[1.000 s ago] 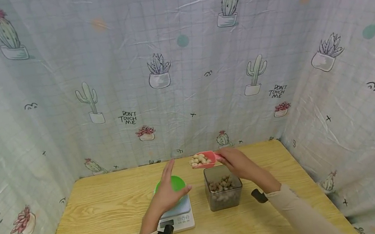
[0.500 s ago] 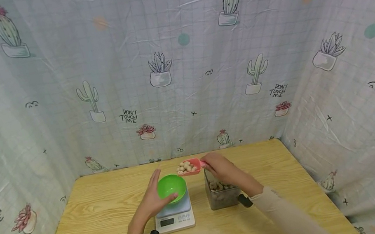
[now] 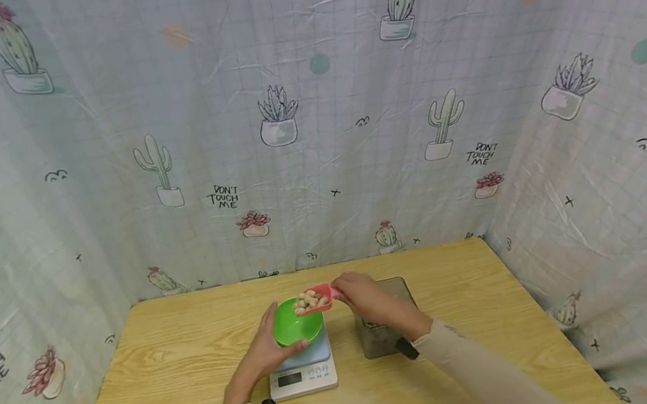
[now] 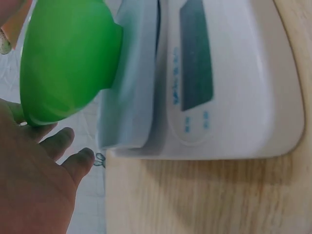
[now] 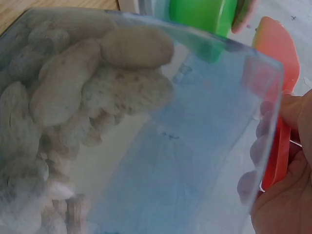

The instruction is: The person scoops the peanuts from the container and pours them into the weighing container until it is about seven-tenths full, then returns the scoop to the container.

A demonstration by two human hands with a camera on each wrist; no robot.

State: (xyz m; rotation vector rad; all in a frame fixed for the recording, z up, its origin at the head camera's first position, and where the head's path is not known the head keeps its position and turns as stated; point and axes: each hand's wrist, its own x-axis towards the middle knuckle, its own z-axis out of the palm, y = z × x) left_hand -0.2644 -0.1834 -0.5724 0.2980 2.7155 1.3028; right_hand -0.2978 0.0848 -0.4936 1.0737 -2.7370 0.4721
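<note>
The red scoop (image 3: 325,295), loaded with peanuts (image 3: 310,300), is over the two o'clock edge of the green bowl (image 3: 295,330), its handle (image 5: 278,158) grasped by the curled fingers of the right hand (image 3: 365,298). The left hand (image 3: 264,344), its thumb and fingers around the bowl's eight o'clock side, holds it on the white scale (image 3: 304,387); the see-through container (image 3: 381,343) stands at three o'clock, partly behind the right hand. I think peanuts could fall on the table (image 3: 178,372), if the scoop tips too quickly near this edge or the bowl slips.
</note>
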